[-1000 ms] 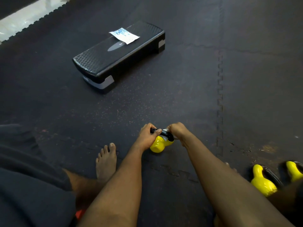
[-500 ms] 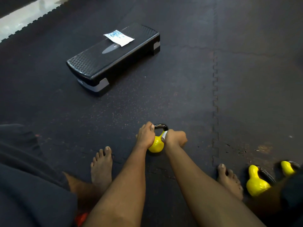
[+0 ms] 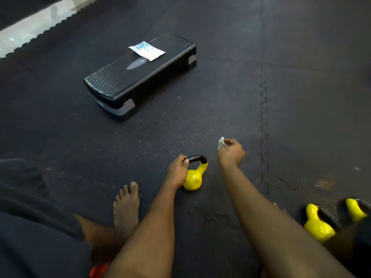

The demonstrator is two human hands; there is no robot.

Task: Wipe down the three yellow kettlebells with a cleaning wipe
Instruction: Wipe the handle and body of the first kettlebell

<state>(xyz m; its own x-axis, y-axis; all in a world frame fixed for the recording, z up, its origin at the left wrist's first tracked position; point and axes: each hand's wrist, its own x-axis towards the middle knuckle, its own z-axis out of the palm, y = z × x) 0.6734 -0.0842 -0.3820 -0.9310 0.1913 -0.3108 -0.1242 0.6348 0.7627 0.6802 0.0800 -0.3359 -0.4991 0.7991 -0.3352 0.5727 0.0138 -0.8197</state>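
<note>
A dark rubber floor mat (image 3: 301,117) of interlocking tiles carries everything. A black plastic step platform (image 3: 128,81) with grey feet lies toward the mat's far left. A bare foot (image 3: 126,205) rests near the mat's near edge. 2 glossy yellow kettlebells (image 3: 316,227) with black handles sit side by side at the near right corner. A 3rd yellow kettlebell (image 3: 193,178) sits left of the mat's seam; the left hand (image 3: 177,172) curls its fingers round its black handle. The right hand (image 3: 230,152), apart from it, pinches a small white cleaning wipe (image 3: 220,142). A white-and-blue packet (image 3: 147,50) lies on the platform's far end.
</note>
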